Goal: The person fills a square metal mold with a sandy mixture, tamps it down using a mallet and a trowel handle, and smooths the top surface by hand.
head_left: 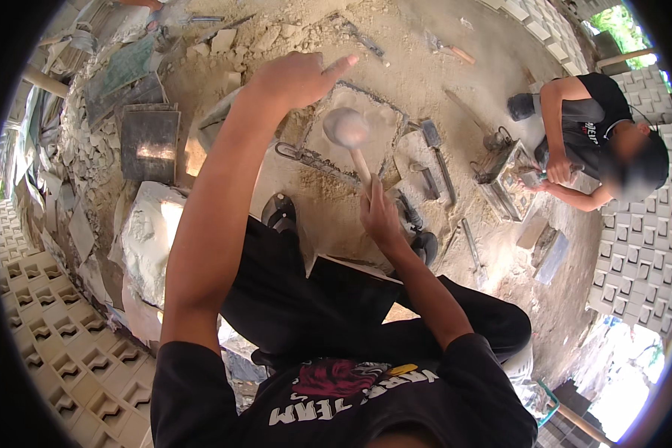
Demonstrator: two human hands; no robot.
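Note:
My right hand [381,216] is closed round the light wooden handle of a ladle [342,128]. Its round grey bowl, slightly blurred, is over a square metal frame [393,104] on the ground, and pale powdery material fills the frame. A looped metal handle [295,152] sticks out at the frame's near left side. My left hand [295,78] is held above the frame's far left corner, thumb out to the right and nothing visible in it; the other fingers are partly hidden. A dark board [355,287] rests between my legs.
A trowel [434,142] and a small tool [425,181] lie right of the frame. At the right a co-worker [575,142] handles a metal box mould [504,183]. Dark plates [149,142], a whitish block [153,239] and rubble are at the left; patterned blocks [60,321] stand lower left.

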